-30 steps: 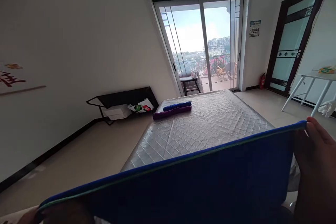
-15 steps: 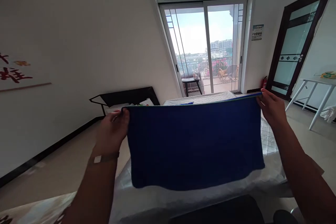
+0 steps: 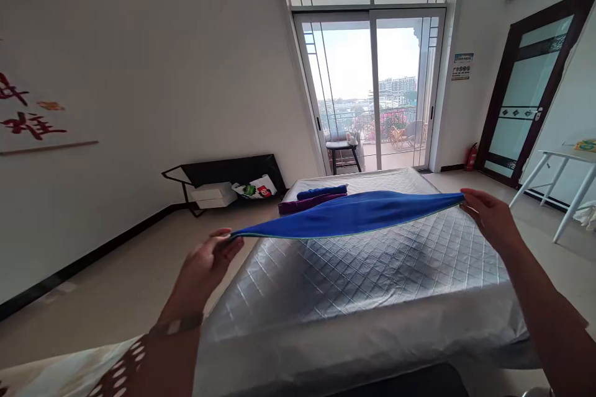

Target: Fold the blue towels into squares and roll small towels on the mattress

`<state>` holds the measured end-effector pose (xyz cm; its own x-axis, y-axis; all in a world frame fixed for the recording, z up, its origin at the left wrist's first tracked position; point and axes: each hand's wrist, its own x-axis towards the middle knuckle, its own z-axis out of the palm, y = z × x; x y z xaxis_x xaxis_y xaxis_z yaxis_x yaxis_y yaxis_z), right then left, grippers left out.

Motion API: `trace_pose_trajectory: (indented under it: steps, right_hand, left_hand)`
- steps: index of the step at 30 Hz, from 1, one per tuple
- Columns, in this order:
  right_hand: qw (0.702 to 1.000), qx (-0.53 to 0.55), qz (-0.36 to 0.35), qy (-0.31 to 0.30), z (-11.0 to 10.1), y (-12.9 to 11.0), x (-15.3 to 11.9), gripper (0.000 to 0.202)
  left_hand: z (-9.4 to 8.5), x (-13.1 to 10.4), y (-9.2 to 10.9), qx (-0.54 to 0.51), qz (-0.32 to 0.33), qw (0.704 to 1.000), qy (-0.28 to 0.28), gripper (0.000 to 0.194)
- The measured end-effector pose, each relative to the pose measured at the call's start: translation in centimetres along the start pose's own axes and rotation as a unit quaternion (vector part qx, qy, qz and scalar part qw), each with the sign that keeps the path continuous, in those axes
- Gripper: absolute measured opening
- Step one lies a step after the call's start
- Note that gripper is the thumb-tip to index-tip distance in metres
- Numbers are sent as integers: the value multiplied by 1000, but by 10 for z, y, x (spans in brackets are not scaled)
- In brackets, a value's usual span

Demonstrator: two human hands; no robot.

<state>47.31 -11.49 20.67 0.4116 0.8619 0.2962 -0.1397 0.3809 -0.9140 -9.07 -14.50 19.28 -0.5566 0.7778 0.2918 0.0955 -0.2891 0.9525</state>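
Observation:
A blue cloth (image 3: 354, 216) with a thin green edge is stretched in the air between my hands, above a silvery quilted surface (image 3: 372, 267). My left hand (image 3: 212, 263) pinches its left corner, lower than the right one. At the other corner, my right hand (image 3: 488, 217) grips the cloth between thumb and fingers. Behind the cloth, a folded blue cloth (image 3: 321, 192) and a folded purple cloth (image 3: 302, 203) lie on the far part of the quilted surface.
A black rack (image 3: 228, 170) with white boxes (image 3: 212, 196) and a printed bag (image 3: 256, 188) stands by the left wall. Beyond are glass sliding doors (image 3: 372, 93) and a dark stool (image 3: 342, 147). A white table (image 3: 570, 152) is at right.
The cloth hung down as a broad dark panel; now it billows up nearly flat, showing a brighter blue. My left hand has moved lower. The folded cloths and quilted surface have come into view.

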Motion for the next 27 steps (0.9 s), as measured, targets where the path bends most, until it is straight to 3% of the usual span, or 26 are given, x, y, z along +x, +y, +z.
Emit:
trace_pose_trajectory:
  steps: [2,4,8,12,16,22,27]
  right_hand:
    - [997,-51,49,-17,-18,32,-13,37]
    - [987,-126,89,-55,-33,60,-22,34]
    - [936,-309,104,-131,-52,91,-29,23]
    - [879,-445,82,-153,-62,94,-32,30]
    - [846,-498,73,-175,-68,92,-35,33]
    - [813,-543,40,-205,-75,95,-43,29]
    - [758,-596,71,-255,-88,97,-44,27]
  left_hand:
    - [-10,-20,-37,30,-147,988,-35,7]
    - [-14,-37,-68,112,-210,968,-82,10]
    - [-17,-54,-104,307,-143,928,-159,14]
    - [-22,-61,-111,444,-60,880,-156,23]
    - [-29,-71,-108,486,-41,853,-186,26]
    - [-47,-89,-111,453,-72,870,-182,31]
    - [-66,-93,-120,436,-51,883,-169,32]
